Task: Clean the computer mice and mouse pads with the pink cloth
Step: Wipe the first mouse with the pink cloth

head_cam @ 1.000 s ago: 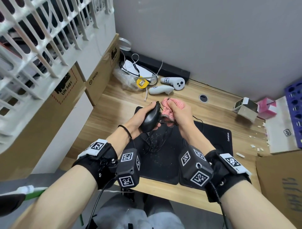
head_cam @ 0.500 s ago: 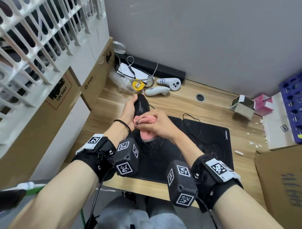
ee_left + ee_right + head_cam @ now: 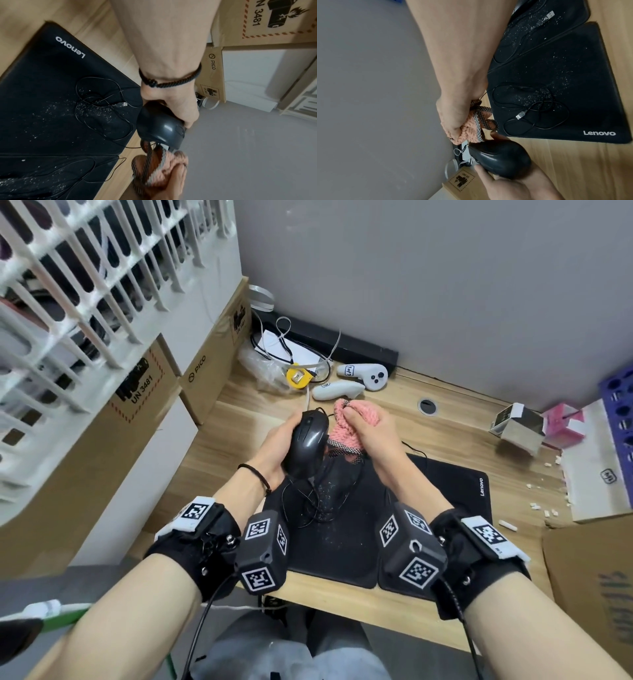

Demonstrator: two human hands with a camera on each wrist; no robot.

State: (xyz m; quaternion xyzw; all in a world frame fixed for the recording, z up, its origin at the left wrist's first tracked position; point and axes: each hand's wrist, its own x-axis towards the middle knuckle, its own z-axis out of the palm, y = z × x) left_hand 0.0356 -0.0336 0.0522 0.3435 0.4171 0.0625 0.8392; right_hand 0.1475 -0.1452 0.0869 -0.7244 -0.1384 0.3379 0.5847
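Mouse (image 3: 306, 444) cradled in left hand (image 3: 276, 444), pink cloth (image 3: 349, 426) bunched in right hand (image 3: 373, 436).

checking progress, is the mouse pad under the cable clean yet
No, the Lenovo mouse pad is speckled with white crumbs around the coiled cable.

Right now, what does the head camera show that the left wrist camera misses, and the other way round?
Only the head view shows two white controllers, a yellow tape measure, the purple rack and both wrist cameras. Only the left wrist view shows the USB plug lying among white specks on the mouse pad. Both show the left hand holding the black mouse and the right hand clutching the pink cloth.
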